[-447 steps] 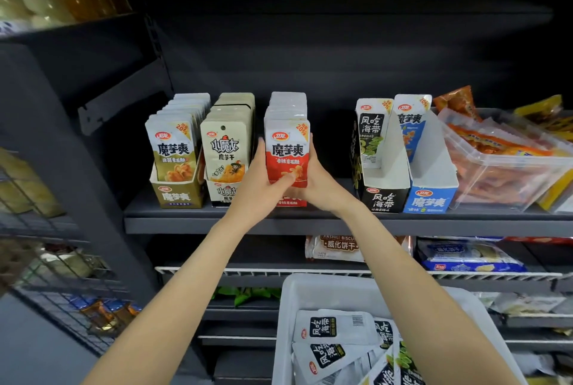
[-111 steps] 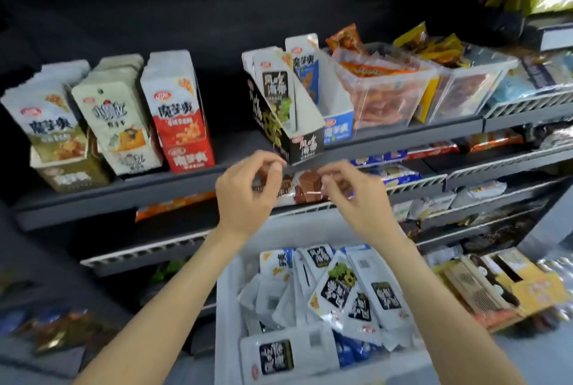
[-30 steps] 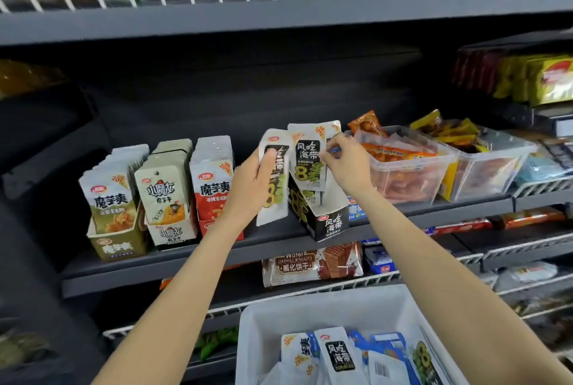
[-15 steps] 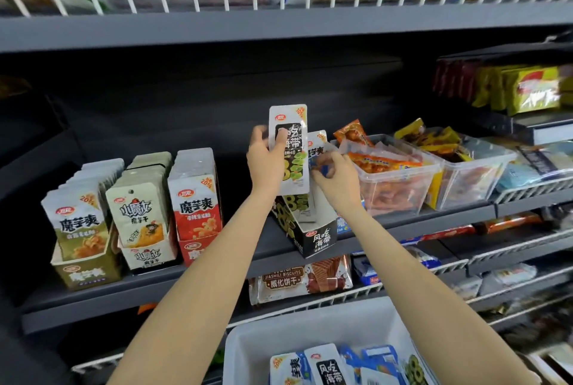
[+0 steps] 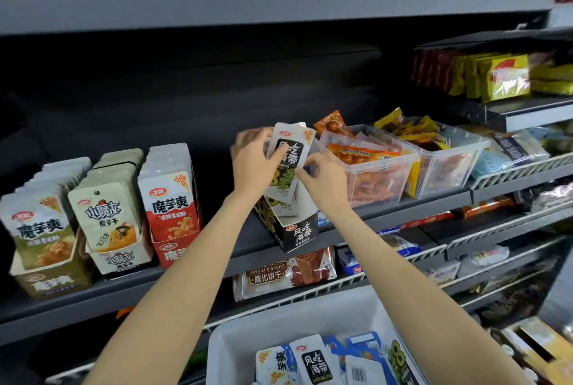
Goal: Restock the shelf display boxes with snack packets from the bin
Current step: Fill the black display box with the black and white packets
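Packet, white-and-black foil seaweed snack (image 5: 286,164), long axis near upright, top tilted right, above black cardboard display box (image 5: 293,229) on grey metal shelf (image 5: 403,203). Left hand (image 5: 252,164) grasps it; right hand (image 5: 322,178) pinches its edge. White plastic bin (image 5: 235,344) below.

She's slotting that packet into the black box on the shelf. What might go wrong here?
The black box sits skewed at the shelf edge; a push could tip it off. The packet is tilted in the left hand, so it may snag on packets already inside. The right hand could bump the clear tub.
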